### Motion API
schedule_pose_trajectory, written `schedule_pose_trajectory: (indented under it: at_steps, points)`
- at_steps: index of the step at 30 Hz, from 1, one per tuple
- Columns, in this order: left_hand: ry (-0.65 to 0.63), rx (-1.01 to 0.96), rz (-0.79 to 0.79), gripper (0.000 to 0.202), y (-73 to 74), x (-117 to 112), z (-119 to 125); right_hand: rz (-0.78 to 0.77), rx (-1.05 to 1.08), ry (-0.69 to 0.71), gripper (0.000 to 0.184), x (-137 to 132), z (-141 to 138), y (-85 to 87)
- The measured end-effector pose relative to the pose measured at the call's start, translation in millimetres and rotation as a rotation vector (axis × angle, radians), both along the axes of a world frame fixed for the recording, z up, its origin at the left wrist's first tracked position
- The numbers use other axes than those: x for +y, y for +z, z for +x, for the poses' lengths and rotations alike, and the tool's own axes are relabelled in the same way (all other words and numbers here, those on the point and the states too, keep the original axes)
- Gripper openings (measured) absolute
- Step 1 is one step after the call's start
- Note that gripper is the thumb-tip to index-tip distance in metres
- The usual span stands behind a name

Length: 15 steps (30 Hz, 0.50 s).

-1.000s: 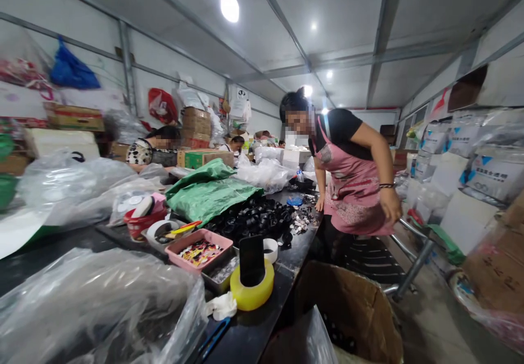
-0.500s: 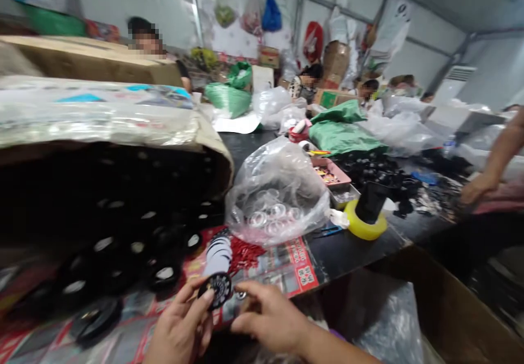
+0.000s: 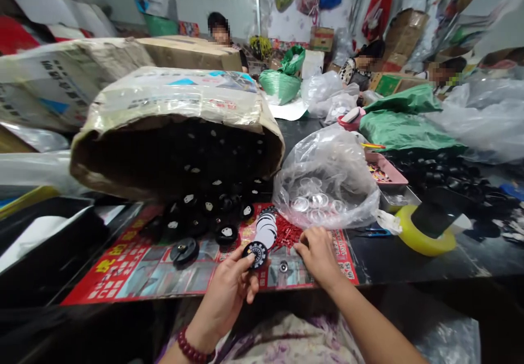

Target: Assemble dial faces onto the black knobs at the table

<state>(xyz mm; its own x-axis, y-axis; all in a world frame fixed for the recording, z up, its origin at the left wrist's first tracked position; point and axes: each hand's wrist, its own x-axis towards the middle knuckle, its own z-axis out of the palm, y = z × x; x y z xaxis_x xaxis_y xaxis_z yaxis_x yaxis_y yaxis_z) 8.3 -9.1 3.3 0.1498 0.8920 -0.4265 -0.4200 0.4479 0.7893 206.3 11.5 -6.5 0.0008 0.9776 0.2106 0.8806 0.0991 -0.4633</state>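
Note:
My left hand (image 3: 227,293) pinches a small black round dial with white markings (image 3: 256,254) just above a red printed sheet (image 3: 135,268). My right hand (image 3: 317,255) rests on that sheet with its fingertips pressed into a heap of small red pieces (image 3: 289,233); what they hold is hidden. A fanned stack of white discs (image 3: 266,227) lies between the two hands. A small round metal part (image 3: 283,267) sits on the sheet near my right hand. Black round parts (image 3: 204,216) spill from a tipped cardboard box (image 3: 172,129) behind my left hand.
A clear plastic bag of transparent rings (image 3: 327,181) stands behind my right hand. A yellow tape roll (image 3: 423,233) with a black phone in it, a pink tray (image 3: 388,170) and green bags (image 3: 403,121) lie to the right. Other people sit at the far side of the black table (image 3: 393,257).
The view swung left and down from a standing person in a pink apron to my own hands. My right hand has moved forward onto the red pieces; my left keeps the dial.

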Motion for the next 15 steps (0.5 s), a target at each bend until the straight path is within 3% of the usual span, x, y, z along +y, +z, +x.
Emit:
schedule_pose_trajectory:
  at_steps: [9,15]
  points:
    - [0.003,-0.055,-0.032,0.028,2.8,10,5,0.053,0.001,0.115,0.017,-3,5,-4.4]
    - [0.044,-0.103,-0.023,0.025,4.4,16,16,0.035,0.356,0.161,0.021,-4,11,4.7]
